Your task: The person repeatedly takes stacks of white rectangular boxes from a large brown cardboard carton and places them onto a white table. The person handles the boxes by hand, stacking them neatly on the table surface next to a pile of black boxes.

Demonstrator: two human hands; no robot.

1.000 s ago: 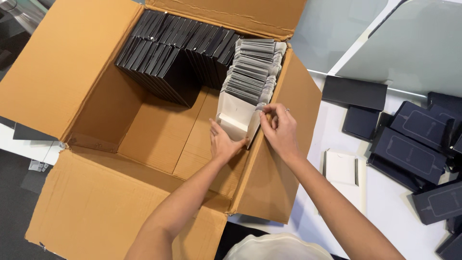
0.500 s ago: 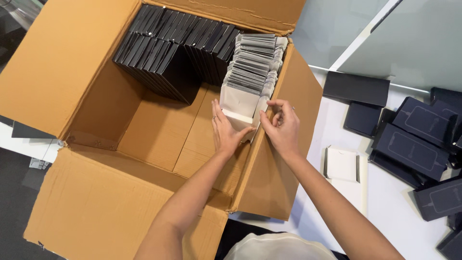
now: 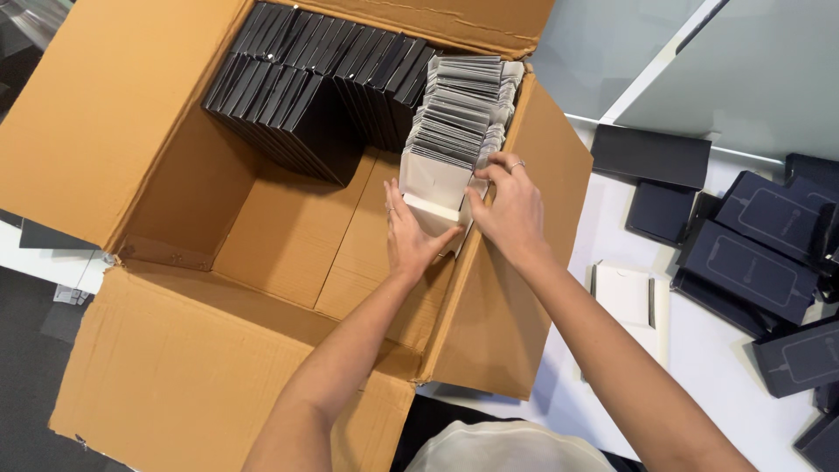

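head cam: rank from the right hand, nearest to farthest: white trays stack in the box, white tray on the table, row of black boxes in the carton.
Measured from the right hand:
1. Stack of white trays: in the carton's right end, touching the fingers.
2. White tray on the table: outside the carton, to the right and lower.
3. Row of black boxes: far-left part of the carton.

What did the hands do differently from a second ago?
Both hands slid a little further into the cardboard box. The left hand now presses flat against the front of the row of white trays, and the right hand grips its side. The black cases in the box stayed put.
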